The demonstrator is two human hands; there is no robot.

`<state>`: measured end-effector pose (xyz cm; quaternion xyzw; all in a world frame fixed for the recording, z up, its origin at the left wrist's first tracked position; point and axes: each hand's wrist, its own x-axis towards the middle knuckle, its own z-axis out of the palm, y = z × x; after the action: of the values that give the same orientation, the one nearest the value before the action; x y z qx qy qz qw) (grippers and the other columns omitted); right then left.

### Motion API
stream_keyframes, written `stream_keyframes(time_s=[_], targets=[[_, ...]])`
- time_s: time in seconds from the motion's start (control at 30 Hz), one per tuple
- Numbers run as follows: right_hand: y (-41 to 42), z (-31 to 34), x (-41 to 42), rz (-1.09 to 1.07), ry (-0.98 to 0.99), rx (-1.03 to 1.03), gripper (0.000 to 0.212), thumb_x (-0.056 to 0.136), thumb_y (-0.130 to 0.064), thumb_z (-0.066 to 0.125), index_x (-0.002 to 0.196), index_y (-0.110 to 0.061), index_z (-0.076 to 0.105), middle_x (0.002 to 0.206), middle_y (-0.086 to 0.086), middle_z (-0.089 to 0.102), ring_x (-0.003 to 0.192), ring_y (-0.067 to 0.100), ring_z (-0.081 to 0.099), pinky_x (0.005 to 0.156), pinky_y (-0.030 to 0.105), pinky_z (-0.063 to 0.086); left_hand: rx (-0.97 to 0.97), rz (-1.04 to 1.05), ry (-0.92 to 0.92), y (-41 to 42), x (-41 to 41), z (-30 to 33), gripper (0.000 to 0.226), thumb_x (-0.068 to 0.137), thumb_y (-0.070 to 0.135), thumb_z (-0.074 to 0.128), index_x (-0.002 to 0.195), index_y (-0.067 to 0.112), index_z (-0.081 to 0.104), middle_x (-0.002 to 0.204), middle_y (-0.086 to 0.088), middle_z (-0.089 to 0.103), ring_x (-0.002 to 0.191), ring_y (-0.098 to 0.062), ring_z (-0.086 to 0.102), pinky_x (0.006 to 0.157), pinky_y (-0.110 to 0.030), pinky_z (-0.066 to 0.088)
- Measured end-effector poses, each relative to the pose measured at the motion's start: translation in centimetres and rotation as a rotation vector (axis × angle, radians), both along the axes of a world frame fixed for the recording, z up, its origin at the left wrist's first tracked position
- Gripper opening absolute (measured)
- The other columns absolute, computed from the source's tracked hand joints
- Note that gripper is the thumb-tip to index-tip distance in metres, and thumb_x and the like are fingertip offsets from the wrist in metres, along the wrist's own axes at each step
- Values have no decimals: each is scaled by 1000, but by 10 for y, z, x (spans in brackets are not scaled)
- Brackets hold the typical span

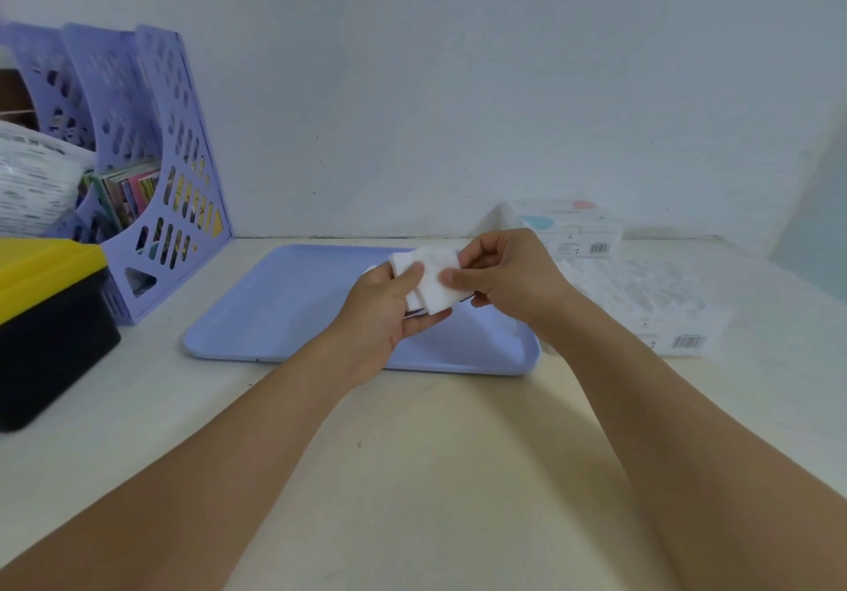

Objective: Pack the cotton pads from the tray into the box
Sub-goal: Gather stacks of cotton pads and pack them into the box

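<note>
Both hands meet above the far right part of the lilac tray [284,310], and between them is a small stack of white square cotton pads [435,281]. The left hand [389,315] carries the stack from below: its palm is turned up, the fingers are curled under the pads and the thumb lies on top of them. The right hand [508,276] comes from the other side and pinches the upper pad at its right edge, thumb on top, the other fingers bent behind it. So both grips are narrow and closed around the pads — neither hand is spread wide.

Under the grip the tray lies flat on the pale desk [412,476]; its long near rim is just below the left wrist. Just left of the held stack a bit of something white shows on the tray, but it is too much hidden to say if this is another pad.

To the right of the grip and a little behind it, near the wall, stands a white box [577,228] with a barcode on its side; whether it stands open I cannot tell. In front of that box, right of the right wrist, lies a flat transparent packet [651,310], also with a barcode.

Far left of the grip stands a purple file rack [169,168] with booklets inside, and in front of it a black case with a yellow lid [46,315].
</note>
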<state>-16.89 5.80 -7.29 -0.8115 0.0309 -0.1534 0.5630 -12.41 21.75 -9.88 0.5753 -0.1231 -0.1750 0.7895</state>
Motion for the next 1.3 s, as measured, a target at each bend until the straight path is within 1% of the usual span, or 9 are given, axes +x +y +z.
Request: stream_keyframes(time_s=[0.13, 0.33, 0.4, 0.5, 0.6, 0.8, 0.93, 1.17, 1.3], targets=[[0, 4, -1, -12, 46, -41, 16, 83, -6, 81, 85, -3, 66, 67, 5, 66, 51, 6, 63, 54, 20, 54, -51, -4, 43, 1, 0, 1, 31, 106, 21, 48, 130, 4, 57, 124, -15, 68, 107, -27, 71, 78, -34, 62], [-10, 3, 3, -267, -53, -50, 10, 85, -10, 78, 86, -6, 69, 84, 11, 73, 76, 20, 69, 64, 29, 58, -87, 38, 71, -1, -1, 1, 32, 107, 20, 43, 132, 4, 53, 128, -14, 64, 103, -25, 71, 80, -33, 62], [-7, 8, 0, -205, -90, 138, 12, 87, -11, 76, 87, -5, 66, 83, 11, 70, 74, 17, 67, 61, 23, 56, -63, 58, 49, -1, 1, -1, 31, 108, 19, 43, 132, 4, 54, 127, -14, 64, 105, -26, 70, 81, -33, 62], [3, 18, -8, 108, -64, 406, 11, 91, -13, 73, 87, -12, 63, 81, 3, 65, 71, 11, 63, 63, 22, 53, -30, 62, 24, 1, 2, -2, 30, 107, 17, 45, 131, 2, 57, 126, -16, 66, 105, -27, 71, 81, -34, 62], [17, 16, -10, 239, 1, 257, 13, 91, -11, 72, 83, -13, 62, 83, 7, 66, 70, 13, 63, 61, 22, 52, -24, 2, -36, 1, -1, 0, 27, 103, 8, 48, 124, 4, 65, 118, -17, 71, 107, -28, 71, 86, -36, 59], [22, -1, 0, 47, -84, -34, 14, 89, -10, 75, 82, -7, 62, 80, 20, 66, 66, 21, 63, 63, 37, 59, -37, 11, -26, -3, -6, 3, 30, 98, -1, 43, 113, 0, 69, 106, -20, 75, 95, -31, 74, 91, -44, 59], [19, -4, 4, -73, -179, -280, 13, 88, -11, 73, 81, -8, 63, 79, 14, 69, 59, 22, 65, 56, 32, 57, -17, 45, -27, -2, -3, 2, 29, 100, 6, 46, 113, 2, 71, 109, -18, 74, 100, -30, 73, 90, -44, 59], [10, -2, 5, 0, -89, -94, 11, 89, -6, 72, 83, -5, 63, 77, 13, 66, 65, 20, 64, 64, 33, 62, 37, 116, -59, 0, -2, 3, 30, 106, 17, 45, 118, 6, 70, 113, -14, 74, 99, -26, 74, 83, -37, 62], [8, -6, 5, -3, -71, -69, 14, 87, -5, 73, 79, -8, 62, 70, 9, 63, 62, 18, 60, 62, 29, 57, 26, 81, -15, -1, -5, 5, 44, 107, 39, 41, 120, 5, 65, 113, -14, 74, 99, -25, 74, 85, -36, 61]])
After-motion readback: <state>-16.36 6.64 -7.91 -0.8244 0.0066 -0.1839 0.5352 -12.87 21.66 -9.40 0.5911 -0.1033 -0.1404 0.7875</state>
